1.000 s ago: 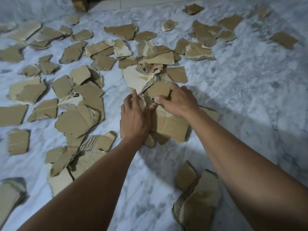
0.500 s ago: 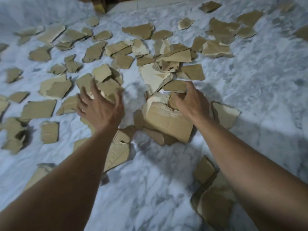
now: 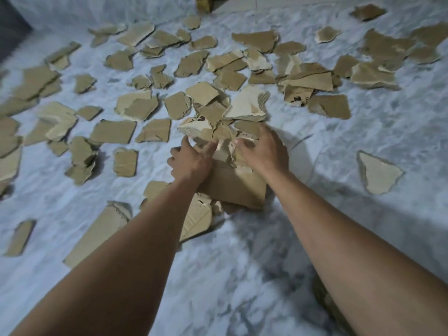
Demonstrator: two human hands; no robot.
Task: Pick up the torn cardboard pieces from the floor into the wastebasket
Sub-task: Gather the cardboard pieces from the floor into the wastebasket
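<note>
Torn brown cardboard pieces lie scattered over the white marble floor. At the centre is a gathered pile of cardboard, with a large flat piece at the bottom and smaller scraps on top. My left hand presses against the pile's left side, fingers spread over the scraps. My right hand clasps the pile's top right, fingers curled over the pieces. The pile is squeezed between both hands. No wastebasket is in view.
A pale triangular piece lies alone to the right. A long strip lies under my left forearm. A wooden furniture leg stands at the far edge, and a dark object sits in the top left corner.
My left hand, which had reached out over pieces on the left half a second ago, is back against the pile. My right hand stayed on the pile.
</note>
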